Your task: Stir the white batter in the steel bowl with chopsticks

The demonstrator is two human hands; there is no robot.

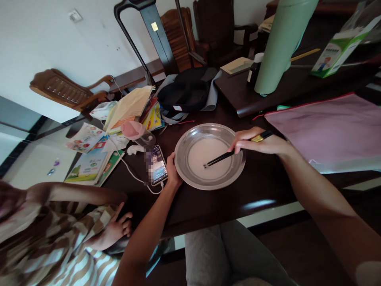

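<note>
A round metal bowl (pixel 182 171) stands on the dark table in front of me, with a milky white liquid (pixel 202 153) covering its bottom. My left hand (pixel 174 171) grips the bowl's left rim, thumb on the edge and the other fingers mostly hidden beneath. In my right hand (pixel 250 141) is a pair of black chopsticks (pixel 220 159) with gold bands near the upper end. Their tips dip into the liquid near the bowl's middle. Just left of my left hand lies a lit phone (pixel 157 165) with a white cable plugged in.
Beside me on the left sits another person in a striped top (pixel 98 262), an arm on the table edge. Books (pixel 87 167), papers and a pink-lidded cup (pixel 133 130) crowd the left. A black bag (pixel 186 93), green bottle (pixel 282 47) and pink zip pouch (pixel 327 127) lie beyond and right.
</note>
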